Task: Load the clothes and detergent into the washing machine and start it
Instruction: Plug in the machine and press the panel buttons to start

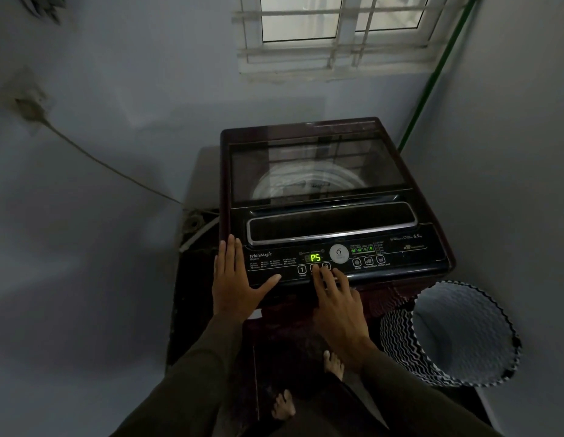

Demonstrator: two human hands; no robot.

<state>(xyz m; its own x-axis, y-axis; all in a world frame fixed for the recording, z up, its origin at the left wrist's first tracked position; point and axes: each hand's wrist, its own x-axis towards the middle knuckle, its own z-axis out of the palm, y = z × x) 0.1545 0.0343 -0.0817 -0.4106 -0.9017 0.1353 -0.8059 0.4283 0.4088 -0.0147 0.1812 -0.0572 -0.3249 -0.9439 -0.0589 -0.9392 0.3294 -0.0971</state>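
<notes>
– Bluish walls, dim corner. What does the person have on the left?

– A wall socket (30, 108) with a cable (110, 167) sagging down toward the machine. Then the left hand (233, 282), spread flat on the left corner of the control panel (400, 263), fingers straight, holding nothing.

– And the washing machine (432, 222) itself?

– It stands in the corner under the window (331, 23), glass lid (315, 165) shut. The drum ring shows through it, but whether clothes lie inside cannot be told. The display (315, 257) glows green with P5.

– The right hand?

– The right hand (334, 298) lies just below the display, empty, fingers loosely extended, their tips on the row of numbered buttons and covering the middle one. Likely the person is choosing a programme before starting.

– What could go wrong?

– Several fingertips crowd that row, so one press could catch the power button next door and switch everything off, or step past the wanted programme. The dimness makes the small labels hard to read, too.

– Further right?

– A green hose (432, 80) runs up the wall, and a zigzag-patterned laundry basket (400, 339) stands near the machine, showing only its pale lining. No detergent is in view.
</notes>
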